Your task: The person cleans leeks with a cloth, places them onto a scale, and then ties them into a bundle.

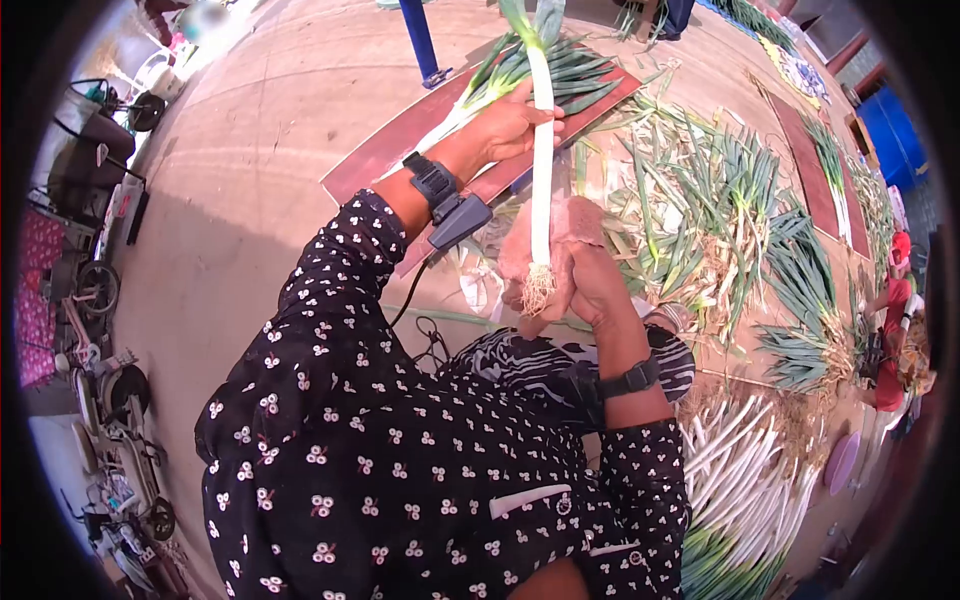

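Note:
A long green onion [541, 180] stands nearly upright in front of me, its leaves at the top and its tangled roots [538, 290] at the bottom. My left hand [512, 127] has its fingers closed around the upper part of the white stalk. Lower down, my right hand [598, 285] grips a pink cloth [575, 222] that lies against the stalk just above and behind the roots. Beyond my left hand, several trimmed green onions [490, 85] rest on a reddish board [365, 165].
Peeled leaves and scraps [690, 190] cover the floor to the right. A pile of white-stemmed green onions [745, 470] lies at lower right, with unpeeled bunches [800, 290] above it. Another person [890, 330] is at the right edge. Parked bikes [110, 390] line the left.

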Demonstrator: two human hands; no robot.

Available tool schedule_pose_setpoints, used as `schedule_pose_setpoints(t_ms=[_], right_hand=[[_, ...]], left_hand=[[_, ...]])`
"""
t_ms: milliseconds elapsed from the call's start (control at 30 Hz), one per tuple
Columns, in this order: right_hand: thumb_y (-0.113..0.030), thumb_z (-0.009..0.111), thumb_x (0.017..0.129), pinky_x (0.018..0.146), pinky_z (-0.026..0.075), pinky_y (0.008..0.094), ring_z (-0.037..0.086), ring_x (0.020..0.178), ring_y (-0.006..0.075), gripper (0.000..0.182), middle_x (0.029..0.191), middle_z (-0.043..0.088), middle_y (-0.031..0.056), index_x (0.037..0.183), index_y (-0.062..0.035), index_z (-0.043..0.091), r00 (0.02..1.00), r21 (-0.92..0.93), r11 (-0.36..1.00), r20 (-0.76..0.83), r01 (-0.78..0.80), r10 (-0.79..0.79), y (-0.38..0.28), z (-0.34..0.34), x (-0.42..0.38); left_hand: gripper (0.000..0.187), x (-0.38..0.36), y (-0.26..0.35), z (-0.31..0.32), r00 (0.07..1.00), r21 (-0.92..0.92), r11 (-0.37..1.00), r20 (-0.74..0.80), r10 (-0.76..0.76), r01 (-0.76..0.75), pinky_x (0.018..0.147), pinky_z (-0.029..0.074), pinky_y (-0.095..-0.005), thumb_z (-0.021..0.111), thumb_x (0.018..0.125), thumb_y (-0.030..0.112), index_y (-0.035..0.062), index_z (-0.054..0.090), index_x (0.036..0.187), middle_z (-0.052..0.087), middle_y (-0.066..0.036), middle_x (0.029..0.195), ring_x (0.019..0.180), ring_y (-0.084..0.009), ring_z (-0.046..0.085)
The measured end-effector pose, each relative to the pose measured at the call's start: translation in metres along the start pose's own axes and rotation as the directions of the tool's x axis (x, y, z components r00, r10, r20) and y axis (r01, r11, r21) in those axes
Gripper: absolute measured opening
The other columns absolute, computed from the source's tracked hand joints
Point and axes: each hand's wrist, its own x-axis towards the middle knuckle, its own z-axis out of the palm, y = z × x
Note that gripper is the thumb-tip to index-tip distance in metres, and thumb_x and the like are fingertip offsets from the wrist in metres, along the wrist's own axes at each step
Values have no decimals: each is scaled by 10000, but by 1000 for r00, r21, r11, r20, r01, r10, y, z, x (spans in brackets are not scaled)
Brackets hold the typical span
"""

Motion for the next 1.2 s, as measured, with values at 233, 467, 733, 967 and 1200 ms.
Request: schedule_pose_setpoints(t_ms=[233, 467, 733, 967, 1200], right_hand=[[-159, 436, 923, 895, 465, 381, 560, 1027, 233, 285, 1121, 559, 77, 1171, -35, 503, 973, 250, 958, -215, 141, -87, 32, -43, 19], [-199, 443, 933, 950, 421, 384, 522, 1097, 240, 309, 1174, 546, 79, 1192, -39, 493, 949, 364, 903, -288, 230, -126, 21, -50, 10], [-167, 448, 931, 966, 403, 368, 510, 1114, 218, 305, 1193, 534, 66, 1207, -43, 488, 928, 350, 888, -324, 297, -183, 22, -49, 5], [-315, 398, 958, 1008, 362, 413, 480, 1156, 243, 370, 1231, 523, 68, 1225, -70, 474, 926, 419, 827, -196, 376, -322, 18, -50, -1], [-253, 396, 953, 1027, 335, 422, 468, 1171, 239, 356, 1249, 507, 70, 1251, -68, 454, 832, 462, 706, -153, 537, -533, -5, -54, -38]], left_hand=[[608, -20, -16, -147, 944, 457, 884, -322, 65, 95, 520, 493, -293, 455, 831, -61, 165, 269, 1364, 480, -69, 972, 715, -136, 508], [622, 11, 0, -172, 826, 920, 345, -338, 450, 188, 834, 467, -389, 495, 762, 28, 153, 392, 1362, 592, -218, 1099, 996, -354, 580], [634, 62, -17, -209, 797, 973, 19, -201, 569, 232, 901, 429, -465, 495, 754, -26, 225, 430, 1332, 501, -194, 1198, 1078, -382, 514], [343, 14, -94, -173, 743, 716, -200, -641, 193, 669, 957, 314, -566, 504, 833, 189, 122, 562, 1165, 430, -90, 1302, 1237, -313, 373], [385, 20, -114, -64, 957, 932, 347, -1, 291, -105, 821, 464, -319, 617, 823, 299, 16, 596, 1084, 644, -138, 877, 911, -257, 617]])
